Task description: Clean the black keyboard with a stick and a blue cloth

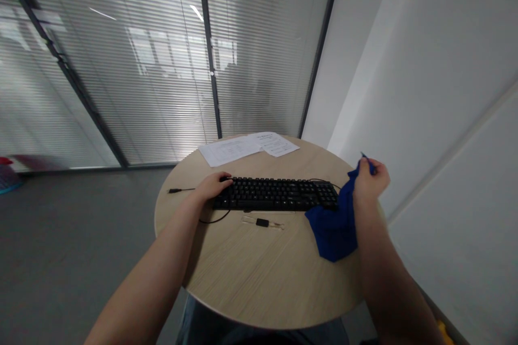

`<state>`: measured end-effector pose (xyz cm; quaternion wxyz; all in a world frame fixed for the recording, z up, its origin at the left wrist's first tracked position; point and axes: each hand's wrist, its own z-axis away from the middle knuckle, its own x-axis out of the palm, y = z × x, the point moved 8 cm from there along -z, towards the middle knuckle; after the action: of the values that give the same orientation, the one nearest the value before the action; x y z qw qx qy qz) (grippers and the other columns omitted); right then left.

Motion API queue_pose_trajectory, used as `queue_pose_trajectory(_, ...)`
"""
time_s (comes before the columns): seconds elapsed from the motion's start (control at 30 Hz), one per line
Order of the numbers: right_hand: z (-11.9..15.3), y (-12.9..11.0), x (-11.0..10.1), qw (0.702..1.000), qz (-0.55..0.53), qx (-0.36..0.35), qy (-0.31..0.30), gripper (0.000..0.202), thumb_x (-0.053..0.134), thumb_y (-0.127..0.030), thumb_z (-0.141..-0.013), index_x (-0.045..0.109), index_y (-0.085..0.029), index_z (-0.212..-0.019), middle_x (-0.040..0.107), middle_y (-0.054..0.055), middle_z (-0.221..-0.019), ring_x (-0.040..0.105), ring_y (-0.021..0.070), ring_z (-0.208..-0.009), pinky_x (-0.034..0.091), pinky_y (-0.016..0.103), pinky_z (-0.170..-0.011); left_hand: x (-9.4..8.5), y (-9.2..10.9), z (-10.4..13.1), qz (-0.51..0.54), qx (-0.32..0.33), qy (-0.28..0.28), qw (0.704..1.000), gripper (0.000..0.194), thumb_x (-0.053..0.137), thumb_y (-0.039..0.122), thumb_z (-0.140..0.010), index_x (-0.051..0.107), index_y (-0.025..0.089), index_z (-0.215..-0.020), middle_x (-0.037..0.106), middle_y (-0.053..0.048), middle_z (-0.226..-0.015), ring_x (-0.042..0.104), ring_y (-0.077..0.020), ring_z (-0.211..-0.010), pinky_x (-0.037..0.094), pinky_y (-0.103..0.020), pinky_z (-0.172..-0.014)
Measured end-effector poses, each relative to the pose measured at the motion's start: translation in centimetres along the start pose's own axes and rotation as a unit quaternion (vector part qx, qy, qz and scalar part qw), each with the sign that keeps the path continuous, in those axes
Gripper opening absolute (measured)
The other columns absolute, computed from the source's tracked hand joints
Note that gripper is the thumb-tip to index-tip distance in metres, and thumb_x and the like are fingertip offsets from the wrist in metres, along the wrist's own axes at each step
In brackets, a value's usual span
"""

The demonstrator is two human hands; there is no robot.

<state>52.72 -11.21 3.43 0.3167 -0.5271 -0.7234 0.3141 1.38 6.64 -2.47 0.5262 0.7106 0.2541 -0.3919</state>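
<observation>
A black keyboard [275, 194] lies across the middle of the round table. My left hand [213, 185] grips its left end, with the thumb along the near side and the fingertips over the top corner. Raised at the table's right side, my right hand [371, 175] pinches one corner of a blue cloth [335, 232]. The cloth hangs down from there, and its lower part spreads on the tabletop over the keyboard's right front corner. In front of the keyboard is a black binder clip [262, 222] with its wire handles folded out to both sides.
Printed papers [232, 150] lie at the far side of the wooden table [259, 280]. A cable with a USB plug [175, 191] sticks out left of the keyboard. A white wall [445, 118] stands close on the right; glass with blinds [162, 91] is behind.
</observation>
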Motion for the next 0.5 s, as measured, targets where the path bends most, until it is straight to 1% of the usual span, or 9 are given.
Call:
queue_pose_trajectory(0.07, -1.4, -0.3, -2.9, 0.994, -0.017, -0.018, 0.105, 0.027, 0.064, -0.042, -0.086, 0.066, -0.015, -0.092, 0.065, 0.004, -0.084, 0.065, 0.0213, -0.084, 0.055, 0.041, -0.087, 0.0, 0.1, 0.0, 0.006, 0.005, 0.002, 1.000, 0.051, 0.055, 0.050, -0.079, 0.071, 0.018, -0.116, 0.074, -0.010, -0.120, 0.066, -0.0294, -0.112, 0.048, -0.038, -0.101)
queue_pose_trajectory(0.13, -2.5, -0.2, -5.1, 0.983, -0.030, -0.029, 0.176, 0.024, 0.063, -0.041, -0.087, 0.064, -0.017, -0.091, 0.063, 0.004, -0.086, 0.064, 0.0226, -0.087, 0.054, 0.043, -0.088, 0.0, 0.3, 0.1, 0.010, 0.006, 0.003, 1.000, 0.050, 0.056, 0.049, -0.079, 0.072, 0.019, -0.115, 0.074, -0.009, -0.120, 0.066, -0.0288, -0.113, 0.048, -0.036, -0.101)
queue_pose_trajectory(0.2, -3.3, -0.1, -5.9, 0.979, -0.026, -0.045, 0.196, 0.024, 0.061, -0.042, -0.089, 0.065, -0.018, -0.092, 0.065, 0.005, -0.090, 0.064, 0.0239, -0.089, 0.053, 0.044, -0.089, -0.1, 0.3, 0.2, 0.008, 0.001, 0.006, 1.000, 0.049, 0.056, 0.049, -0.079, 0.072, 0.019, -0.114, 0.074, -0.009, -0.119, 0.066, -0.0287, -0.112, 0.048, -0.036, -0.101)
queue_pose_trajectory(0.23, -3.5, -0.1, -5.6, 0.982, -0.017, -0.053, 0.181, 0.027, 0.061, -0.045, -0.089, 0.066, -0.019, -0.092, 0.066, 0.006, -0.091, 0.064, 0.0243, -0.089, 0.053, 0.045, -0.088, -0.1, 0.4, 0.2, 0.005, -0.002, 0.007, 1.000, 0.049, 0.056, 0.049, -0.079, 0.072, 0.019, -0.115, 0.074, -0.009, -0.119, 0.066, -0.0287, -0.112, 0.049, -0.036, -0.100)
queue_pose_trajectory(0.27, -3.5, -0.1, -4.9, 0.987, -0.005, -0.062, 0.145, 0.030, 0.061, -0.047, -0.089, 0.067, -0.018, -0.092, 0.067, 0.007, -0.091, 0.064, 0.0246, -0.088, 0.053, 0.045, -0.087, -0.1, 0.4, 0.2, 0.002, -0.004, 0.006, 1.000, 0.050, 0.056, 0.049, -0.079, 0.072, 0.019, -0.115, 0.074, -0.009, -0.119, 0.066, -0.0286, -0.112, 0.049, -0.036, -0.100)
queue_pose_trajectory(0.3, -3.4, -0.2, -3.6, 0.994, 0.009, -0.069, 0.085, 0.034, 0.062, -0.050, -0.087, 0.069, -0.017, -0.091, 0.069, 0.007, -0.089, 0.064, 0.0246, -0.086, 0.053, 0.045, -0.086, -0.1, 0.4, 0.2, -0.001, -0.004, 0.003, 1.000, 0.050, 0.055, 0.049, -0.080, 0.071, 0.019, -0.116, 0.074, -0.009, -0.120, 0.066, -0.0285, -0.111, 0.049, -0.036, -0.100)
queue_pose_trajectory(0.37, -1.9, -0.6, 0.5, 0.990, 0.039, -0.090, -0.098, 0.039, 0.065, -0.054, -0.083, 0.073, -0.016, -0.087, 0.070, 0.007, -0.084, 0.065, 0.0242, -0.081, 0.053, 0.043, -0.083, 0.0, 0.3, 0.1, -0.010, -0.007, -0.003, 1.000, 0.051, 0.054, 0.050, -0.081, 0.071, 0.018, -0.118, 0.074, -0.010, -0.120, 0.067, -0.0281, -0.111, 0.048, -0.036, -0.100)
queue_pose_trajectory(0.43, 1.5, -1.1, 5.0, 0.943, 0.062, -0.120, -0.304, 0.037, 0.067, -0.054, -0.081, 0.075, -0.018, -0.083, 0.072, 0.007, -0.083, 0.065, 0.0233, -0.081, 0.052, 0.040, -0.082, 0.0, 0.2, 0.0, -0.014, -0.008, -0.008, 1.000, 0.051, 0.053, 0.050, -0.081, 0.070, 0.018, -0.118, 0.074, -0.010, -0.120, 0.067, -0.0278, -0.110, 0.048, -0.036, -0.099)
queue_pose_trajectory(0.5, 5.0, -1.5, 7.8, 0.888, 0.092, -0.154, -0.423, 0.032, 0.065, -0.051, -0.083, 0.077, -0.021, -0.080, 0.072, 0.006, -0.083, 0.066, 0.0228, -0.082, 0.051, 0.037, -0.082, 0.0, 0.2, 0.0, -0.012, -0.006, -0.010, 1.000, 0.051, 0.054, 0.050, -0.081, 0.071, 0.019, -0.118, 0.073, -0.009, -0.121, 0.067, -0.0275, -0.111, 0.048, -0.035, -0.100)
